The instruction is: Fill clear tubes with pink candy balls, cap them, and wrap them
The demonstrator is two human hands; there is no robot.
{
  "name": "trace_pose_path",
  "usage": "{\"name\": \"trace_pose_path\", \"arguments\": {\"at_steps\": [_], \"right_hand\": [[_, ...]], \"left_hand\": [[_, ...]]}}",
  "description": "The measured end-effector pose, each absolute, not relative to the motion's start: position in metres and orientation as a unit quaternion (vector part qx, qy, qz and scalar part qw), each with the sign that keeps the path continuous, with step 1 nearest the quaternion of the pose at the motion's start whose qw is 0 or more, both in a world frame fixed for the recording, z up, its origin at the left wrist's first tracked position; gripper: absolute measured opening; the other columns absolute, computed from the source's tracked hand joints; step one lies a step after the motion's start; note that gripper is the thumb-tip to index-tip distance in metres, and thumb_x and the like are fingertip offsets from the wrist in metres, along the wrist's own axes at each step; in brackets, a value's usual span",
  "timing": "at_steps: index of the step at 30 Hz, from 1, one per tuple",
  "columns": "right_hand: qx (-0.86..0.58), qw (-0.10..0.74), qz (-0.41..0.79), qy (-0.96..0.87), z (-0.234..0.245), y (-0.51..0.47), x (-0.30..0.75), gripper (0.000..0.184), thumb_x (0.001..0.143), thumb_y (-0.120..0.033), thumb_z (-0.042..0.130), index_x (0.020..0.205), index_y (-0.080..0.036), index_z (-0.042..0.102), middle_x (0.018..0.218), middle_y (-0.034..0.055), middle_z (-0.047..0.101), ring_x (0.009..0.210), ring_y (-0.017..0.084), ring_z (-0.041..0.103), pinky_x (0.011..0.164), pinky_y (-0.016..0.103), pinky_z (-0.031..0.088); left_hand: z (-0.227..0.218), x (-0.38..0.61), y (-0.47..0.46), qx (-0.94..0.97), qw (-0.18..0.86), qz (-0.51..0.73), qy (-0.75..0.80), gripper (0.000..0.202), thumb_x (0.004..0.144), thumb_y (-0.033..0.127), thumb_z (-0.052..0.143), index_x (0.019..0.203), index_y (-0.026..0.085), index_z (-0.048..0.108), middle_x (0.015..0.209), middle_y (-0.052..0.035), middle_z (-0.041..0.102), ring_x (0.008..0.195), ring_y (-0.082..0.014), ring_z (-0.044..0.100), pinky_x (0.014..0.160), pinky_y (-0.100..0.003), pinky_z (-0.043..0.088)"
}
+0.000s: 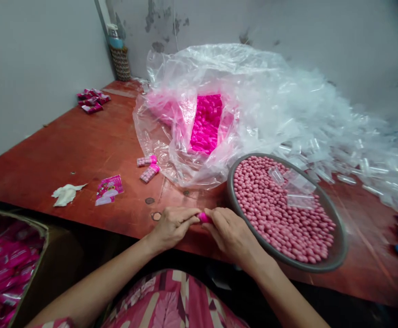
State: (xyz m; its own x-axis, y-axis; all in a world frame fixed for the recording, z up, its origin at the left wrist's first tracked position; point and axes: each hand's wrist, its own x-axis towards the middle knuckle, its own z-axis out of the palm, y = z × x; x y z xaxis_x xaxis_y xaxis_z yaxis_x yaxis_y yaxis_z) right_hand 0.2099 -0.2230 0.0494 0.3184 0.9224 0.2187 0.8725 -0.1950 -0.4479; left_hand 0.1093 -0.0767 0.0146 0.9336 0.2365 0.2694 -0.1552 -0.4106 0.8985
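Observation:
My left hand (pixel 171 225) and my right hand (pixel 228 232) meet at the table's front edge, both closed on a small tube with a bright pink cap (pixel 204 217) held between their fingertips. Just right of my right hand sits a grey metal bowl (pixel 339 248) full of pink candy beads (pixel 270 205), with a few clear tubes (pixel 293 187) lying on the beads. Two filled tubes with pink caps (pixel 148 167) lie on the red table (pixel 83 146) ahead of my left hand.
A big clear plastic bag (pixel 253 100) holding bright pink caps (pixel 206 123) lies behind the bowl, with a heap of clear tubes (pixel 356 136) to its right. A pink packet (pixel 108 189), a white tissue (pixel 65 193), a box of pink packets (pixel 4 269) and pink packs (pixel 92 100) lie left.

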Motion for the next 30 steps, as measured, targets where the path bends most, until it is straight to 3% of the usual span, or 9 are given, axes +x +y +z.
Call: {"name": "trace_pose_path", "arguments": {"at_steps": [5,8,11,19,26,30], "right_hand": [[-0.677,0.571,0.286,-0.367,0.049,-0.222,0.206,0.033,0.081,-0.027,0.053,0.114,-0.025,0.048,0.106,0.0056,0.059,0.090,0.018,0.059,0.078,0.032,0.046],[-0.600,0.660,0.380,-0.246,0.044,-0.225,0.204,0.029,0.079,-0.029,0.057,0.108,-0.025,0.054,0.099,0.0038,0.063,0.083,0.017,0.062,0.078,0.031,0.047],[-0.588,0.676,0.406,-0.179,0.045,-0.222,0.204,0.022,0.074,-0.029,0.062,0.095,-0.021,0.062,0.089,0.0034,0.066,0.077,0.016,0.062,0.074,0.028,0.047],[-0.482,0.655,0.572,-0.109,0.072,-0.199,0.200,0.032,0.069,-0.026,0.067,0.100,-0.014,0.064,0.090,0.0086,0.067,0.081,0.019,0.062,0.082,0.040,0.044],[-0.490,0.682,0.536,-0.080,0.070,-0.186,0.196,0.027,0.061,-0.020,0.072,0.088,-0.015,0.068,0.079,0.0053,0.069,0.076,0.018,0.063,0.082,0.039,0.044],[-0.510,0.684,0.519,-0.057,0.069,-0.177,0.193,0.029,0.060,-0.024,0.074,0.086,-0.016,0.067,0.081,0.0049,0.067,0.073,0.017,0.062,0.078,0.036,0.045]], "left_hand": [[0.020,0.110,-0.073,0.634,0.745,0.144,0.146,0.030,0.081,0.027,0.049,0.102,0.012,0.064,0.086,-0.0075,0.068,0.077,-0.0190,0.062,0.068,-0.027,0.048],[0.020,0.104,-0.068,0.625,0.748,0.154,0.163,0.030,0.079,0.029,0.052,0.102,0.013,0.064,0.088,-0.0074,0.068,0.082,-0.0200,0.062,0.073,-0.029,0.047],[0.021,0.099,-0.066,0.702,0.680,0.163,0.133,0.026,0.079,0.027,0.053,0.098,0.016,0.067,0.085,-0.0061,0.069,0.079,-0.0185,0.063,0.072,-0.026,0.047],[0.031,0.094,-0.071,0.766,0.607,0.198,0.068,0.024,0.080,0.020,0.051,0.099,0.019,0.066,0.089,-0.0061,0.069,0.077,-0.0165,0.064,0.068,-0.023,0.048],[0.034,0.092,-0.064,0.811,0.525,0.252,0.051,0.020,0.080,0.018,0.051,0.092,0.019,0.067,0.079,-0.0048,0.069,0.074,-0.0153,0.063,0.068,-0.023,0.047],[0.032,0.095,-0.058,0.802,0.544,0.238,0.056,0.023,0.081,0.019,0.049,0.097,0.019,0.066,0.081,-0.0050,0.069,0.074,-0.0155,0.063,0.069,-0.023,0.048]]}}
